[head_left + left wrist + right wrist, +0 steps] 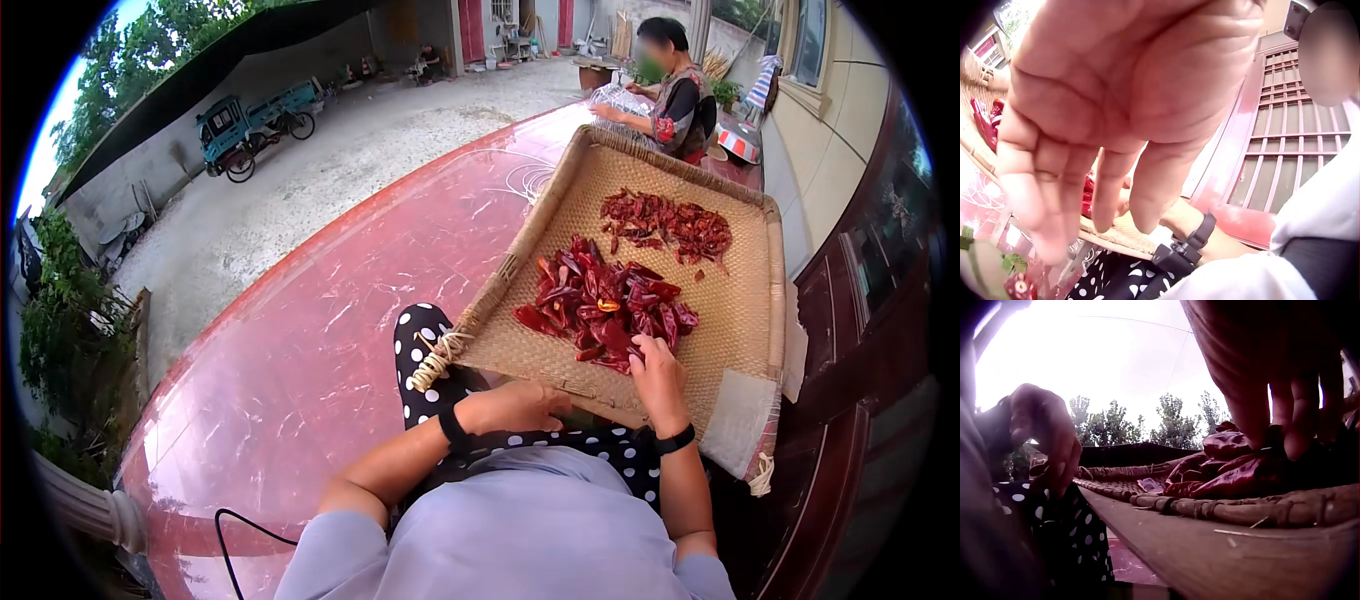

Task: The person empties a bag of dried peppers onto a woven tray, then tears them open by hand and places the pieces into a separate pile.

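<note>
Large dried red chilies (pixel 610 305) lie heaped in a shallow woven tray (pixel 740 330); smaller, darker chili pieces (pixel 675 228) form a separate pile farther back. The right hand (pixel 660 385) reaches over the tray's near side, fingertips on the heap's near edge. In the right wrist view its fingers (pixel 1302 419) point down onto red chilies (pixel 1235 478). Outside the near rim, the left hand (pixel 515 407) hovers above the lap, holding nothing visible. The left wrist view shows its palm (pixel 1116 100) with the fingers loosely extended.
Polka-dot trousers (pixel 418 350) show beside the tray's near left corner. A glossy red surface (pixel 330 330) stretches left, with a white cord (pixel 530 180) on it. Another person (pixel 685 110) sits beyond the tray. A dark red door (pixel 840 460) stands at right; a blue three-wheeler (pixel 225 135) is parked far left.
</note>
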Action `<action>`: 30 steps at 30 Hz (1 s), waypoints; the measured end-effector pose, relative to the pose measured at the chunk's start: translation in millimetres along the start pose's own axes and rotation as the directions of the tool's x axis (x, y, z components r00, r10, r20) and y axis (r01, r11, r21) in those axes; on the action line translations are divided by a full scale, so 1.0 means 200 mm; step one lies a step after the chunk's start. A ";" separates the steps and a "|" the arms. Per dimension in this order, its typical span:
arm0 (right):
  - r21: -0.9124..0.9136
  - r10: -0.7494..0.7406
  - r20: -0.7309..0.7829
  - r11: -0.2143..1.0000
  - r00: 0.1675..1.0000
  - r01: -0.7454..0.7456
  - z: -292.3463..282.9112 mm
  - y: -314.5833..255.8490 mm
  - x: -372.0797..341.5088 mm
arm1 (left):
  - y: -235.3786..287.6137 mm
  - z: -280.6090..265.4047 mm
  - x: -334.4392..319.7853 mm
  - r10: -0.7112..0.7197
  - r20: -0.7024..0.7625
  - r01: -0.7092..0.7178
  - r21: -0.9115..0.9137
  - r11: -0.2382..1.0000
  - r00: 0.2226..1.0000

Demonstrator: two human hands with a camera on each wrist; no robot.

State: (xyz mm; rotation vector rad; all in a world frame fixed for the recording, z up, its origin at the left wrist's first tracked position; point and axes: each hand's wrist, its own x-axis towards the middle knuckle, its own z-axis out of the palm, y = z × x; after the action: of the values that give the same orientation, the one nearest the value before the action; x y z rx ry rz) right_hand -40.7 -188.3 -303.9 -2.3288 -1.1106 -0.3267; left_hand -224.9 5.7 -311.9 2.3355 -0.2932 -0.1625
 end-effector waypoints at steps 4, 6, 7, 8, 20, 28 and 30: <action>0.216 0.048 -0.120 0.976 0.992 -0.022 -0.02 -0.03 -0.02 | 0.13 -0.03 0.05 0.093 -0.338 -0.107 -0.024 0.994 0.936; 0.388 0.114 -0.087 0.919 0.990 -0.072 -0.08 -0.08 -0.03 | 0.20 -0.05 0.10 0.151 -0.550 -0.162 0.029 0.986 0.821; 0.474 0.149 -0.033 0.873 0.988 -0.115 -0.12 -0.13 -0.05 | 0.24 -0.06 0.12 0.206 -0.623 -0.155 0.135 0.979 0.755; 0.554 0.178 0.025 0.817 0.984 -0.162 -0.16 -0.17 -0.07 | 0.25 -0.06 0.14 0.266 -0.682 -0.137 0.238 0.962 0.682; 0.663 -0.071 0.292 0.734 0.954 -0.148 -0.09 -0.24 -0.20 | 0.09 0.06 0.17 -0.163 -0.472 -0.105 -0.492 0.864 0.866; 0.636 -0.124 0.364 0.757 0.923 -0.149 -0.05 -0.21 -0.21 | 0.12 -0.06 0.07 -0.203 -0.462 -0.147 -0.614 0.775 0.863; 0.613 -0.071 0.445 0.751 0.893 -0.246 -0.12 -0.22 -0.20 | 0.15 -0.09 0.04 -0.255 -0.367 -0.084 -0.699 0.710 0.894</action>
State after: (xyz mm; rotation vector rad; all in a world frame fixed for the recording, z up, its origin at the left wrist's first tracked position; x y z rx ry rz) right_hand -100.5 -204.7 -284.9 -1.8176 -1.0719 0.5965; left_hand -218.4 -5.1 -278.6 1.5459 0.1118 0.1932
